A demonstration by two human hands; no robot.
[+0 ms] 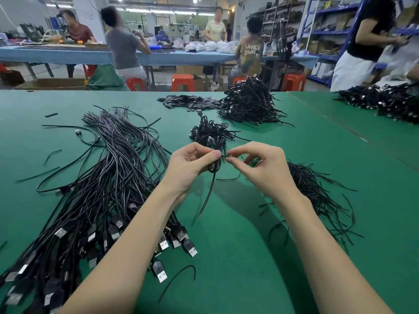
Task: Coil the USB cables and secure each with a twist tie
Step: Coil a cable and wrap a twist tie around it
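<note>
Black, thin, folded USB cable coil [215, 163] hung upright above the green felt tabletop [238, 245], pinched in the left hand [192, 165], while the right hand [260, 164], just beside it, pinched a thin twist tie [225, 157] crossing its middle.

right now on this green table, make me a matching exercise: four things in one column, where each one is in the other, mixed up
Things:
1. coiled cable
2. loose USB cables
3. twist ties
4. big heap of coiled cables

Places:
A. far side of the table
B. spread under the right forearm
C. held in the left hand
D. spread left of the left forearm

Pairs: 1-C, 2-D, 3-B, 4-A
</note>
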